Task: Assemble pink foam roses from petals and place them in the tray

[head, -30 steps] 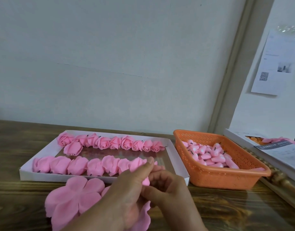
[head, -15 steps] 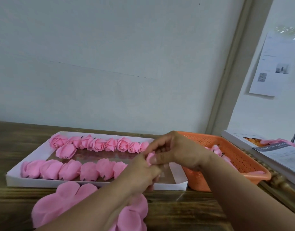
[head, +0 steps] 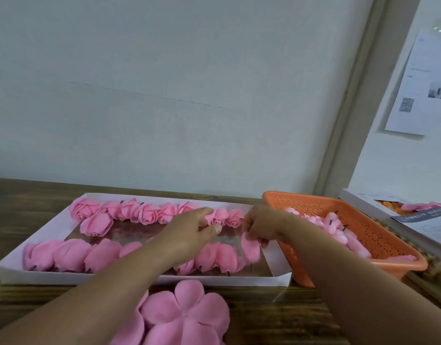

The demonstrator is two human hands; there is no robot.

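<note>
1. Roses fill the far row of the white tray on my wooden table; a second row lies along its near side.
2. My right hand curls its fingers round one pink rose, holding it at the right end of the near row, over the tray.
3. My left hand reaches over the tray with fingers stretched out, fingertips at the far row, gripping nothing I can see.
4. Flat petal sheets lie on the table before the tray.
5. An orange basket of pink buds sits just right of the tray.
</note>
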